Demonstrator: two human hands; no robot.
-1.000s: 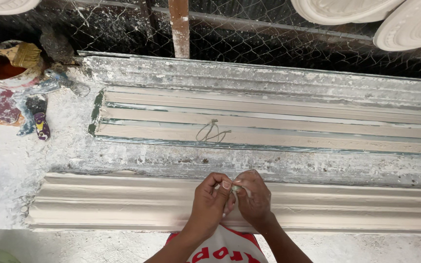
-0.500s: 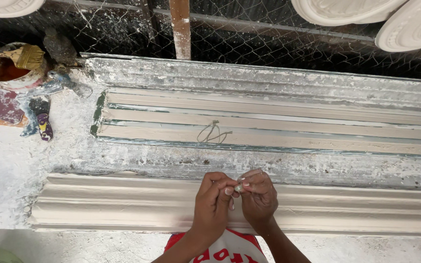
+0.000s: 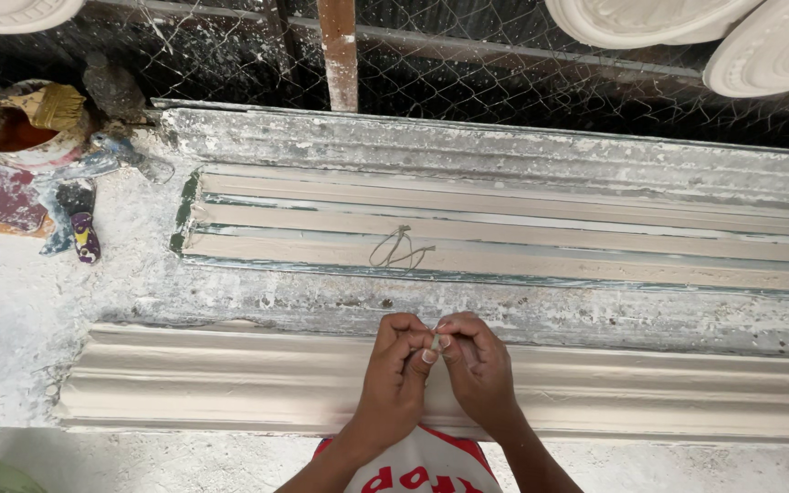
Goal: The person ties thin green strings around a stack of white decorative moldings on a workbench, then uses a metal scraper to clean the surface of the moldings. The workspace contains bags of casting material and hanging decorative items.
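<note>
My left hand (image 3: 396,370) and my right hand (image 3: 475,365) meet fingertip to fingertip over a long white plaster cornice strip (image 3: 230,379) lying along the near side of the bench. Between the fingertips they pinch a small pale piece (image 3: 435,342), too small to name. Further out, a long mould (image 3: 541,242) holds a wet beige fill, and a loop of thin fibre or wire (image 3: 396,250) lies on that fill, just beyond my hands.
A paint-stained pot with a brush (image 3: 29,123) stands at the far left, with a scraper (image 3: 79,228) beside it. Wire mesh (image 3: 504,73) and a wooden post (image 3: 338,55) back the bench. White plaster rosettes (image 3: 687,27) hang at the top.
My hands have stayed together over the cornice strip, the fingers working slightly on the small piece. The view has shifted a little to the right.
</note>
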